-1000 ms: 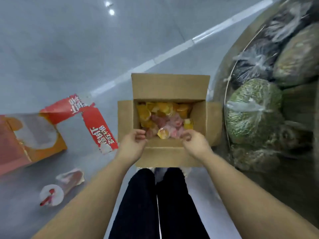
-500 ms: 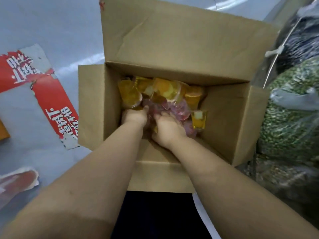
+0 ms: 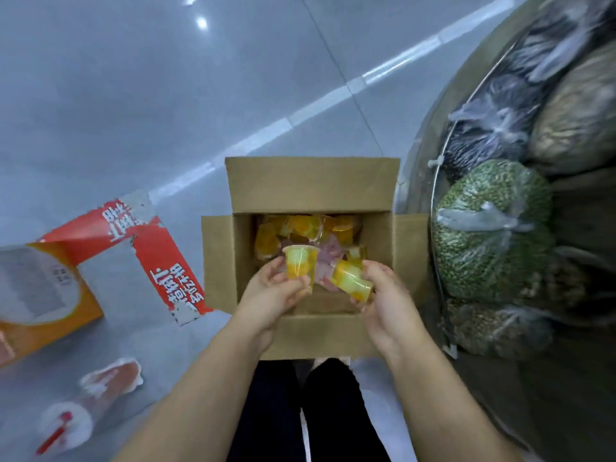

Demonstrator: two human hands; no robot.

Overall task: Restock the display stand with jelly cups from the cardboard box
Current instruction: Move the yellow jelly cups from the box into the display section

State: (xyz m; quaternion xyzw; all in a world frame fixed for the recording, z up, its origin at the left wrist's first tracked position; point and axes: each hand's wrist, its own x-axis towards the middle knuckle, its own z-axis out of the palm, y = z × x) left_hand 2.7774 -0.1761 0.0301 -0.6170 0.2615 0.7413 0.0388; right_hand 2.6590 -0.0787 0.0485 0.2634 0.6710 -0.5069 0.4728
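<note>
Box sat open on the floor, jelly cups left inside. Left hand gripped one cup upright; right hand gripped another tilted. Both grips looked loose; slick cups could slip back into the box.

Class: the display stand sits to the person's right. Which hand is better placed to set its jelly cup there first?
Probably the right hand: its jelly cup is nearer the display stand than the left hand.
</note>
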